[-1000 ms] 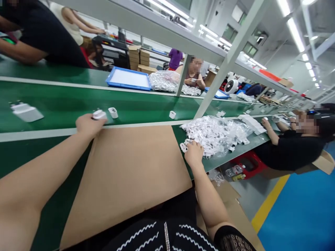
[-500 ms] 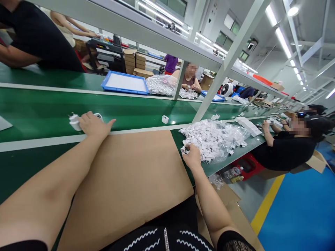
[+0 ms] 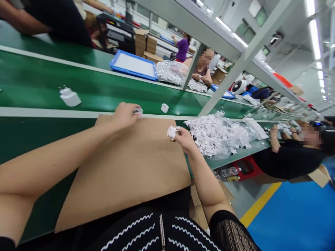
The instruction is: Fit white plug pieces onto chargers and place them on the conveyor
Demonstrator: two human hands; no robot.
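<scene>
My left hand (image 3: 125, 113) is closed around a small white plastic housing (image 3: 138, 111) with a dark opening, above the far edge of a brown cardboard sheet (image 3: 131, 157). The fingers of my right hand (image 3: 184, 137) pinch a small white plug piece (image 3: 172, 132) with metal pins, over the cardboard's right side. Beside that hand lies a heap of white plug pieces (image 3: 209, 136), partly in clear plastic. An assembled white plug adapter (image 3: 70, 97) rests on the green belt at left, pins up. Another white housing (image 3: 164, 108) sits on the belt ahead.
A grey metal post (image 3: 222, 80) rises beyond the heap. Across the belt are a blue-rimmed tray (image 3: 134, 66) and a plastic bag of parts (image 3: 170, 72). A co-worker in black (image 3: 290, 153) sits at right; another person's arm shows at upper left.
My left hand has moved right from the belt, bringing a white housing to the cardboard. My right hand has left the heap, lifting a plug piece. The view has tilted and shifted.
</scene>
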